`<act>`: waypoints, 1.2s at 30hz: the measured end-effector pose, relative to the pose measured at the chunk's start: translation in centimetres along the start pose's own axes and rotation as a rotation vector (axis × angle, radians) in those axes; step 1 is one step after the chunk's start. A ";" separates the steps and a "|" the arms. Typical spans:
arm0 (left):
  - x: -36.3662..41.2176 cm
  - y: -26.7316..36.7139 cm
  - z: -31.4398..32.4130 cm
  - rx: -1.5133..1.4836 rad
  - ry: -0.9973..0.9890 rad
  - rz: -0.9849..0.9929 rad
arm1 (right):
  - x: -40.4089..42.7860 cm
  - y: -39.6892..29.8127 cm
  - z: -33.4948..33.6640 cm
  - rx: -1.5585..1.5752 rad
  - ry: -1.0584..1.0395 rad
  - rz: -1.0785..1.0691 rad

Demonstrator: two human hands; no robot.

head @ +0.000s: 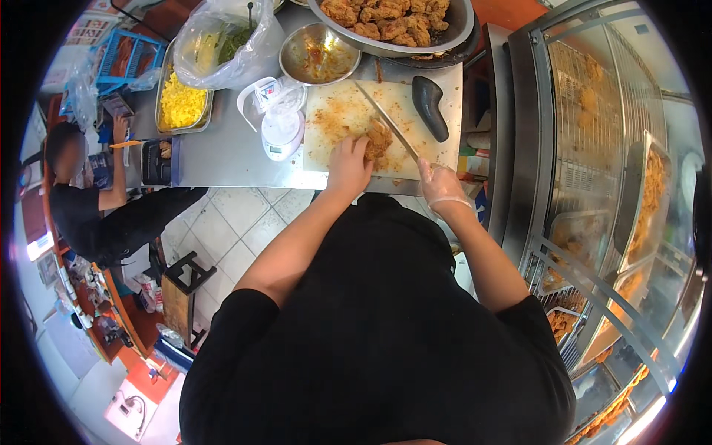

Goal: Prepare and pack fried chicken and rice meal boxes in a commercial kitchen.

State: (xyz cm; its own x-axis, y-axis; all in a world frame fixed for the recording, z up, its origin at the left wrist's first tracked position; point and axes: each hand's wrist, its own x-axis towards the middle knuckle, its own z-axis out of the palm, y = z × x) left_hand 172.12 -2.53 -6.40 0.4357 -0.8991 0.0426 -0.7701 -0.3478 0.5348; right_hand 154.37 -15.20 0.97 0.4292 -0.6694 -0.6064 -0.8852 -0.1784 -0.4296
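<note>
My right hand [442, 183], in a clear plastic glove, grips the handle of a long knife [387, 118]. The blade slants up and left across a white cutting board [325, 161] and passes over a piece of fried chicken [379, 142]. My left hand [349, 164], which looks bare, holds that piece from the left, fingertips against its crust. Orange-brown crumbs [331, 118] are scattered over the board. At the board's right lies a dark, curved, smooth object [429, 108] whose kind I cannot tell.
A large metal bowl [389, 51] of fried chicken and a smaller stained bowl [320, 58] stand behind the board. Left are a white kitchen scale [278, 136], a bag-lined container [228, 44] and yellow diced food [183, 103]. A glass food cabinet [578, 111] flanks the right; a person [75, 206] sits left.
</note>
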 end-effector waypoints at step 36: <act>0.2 -3.2 -3.7 0.154 -0.221 0.148 | 4.5 -0.6 1.5 -0.295 -0.319 -0.179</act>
State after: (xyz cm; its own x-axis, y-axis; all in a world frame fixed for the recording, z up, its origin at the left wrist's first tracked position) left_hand 176.38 -0.60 -5.00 0.2142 -0.9733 -0.0830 -0.8867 -0.2293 0.4014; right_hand 157.09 -17.00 -2.56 0.5727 -0.3628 -0.7351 -0.7855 -0.4995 -0.3654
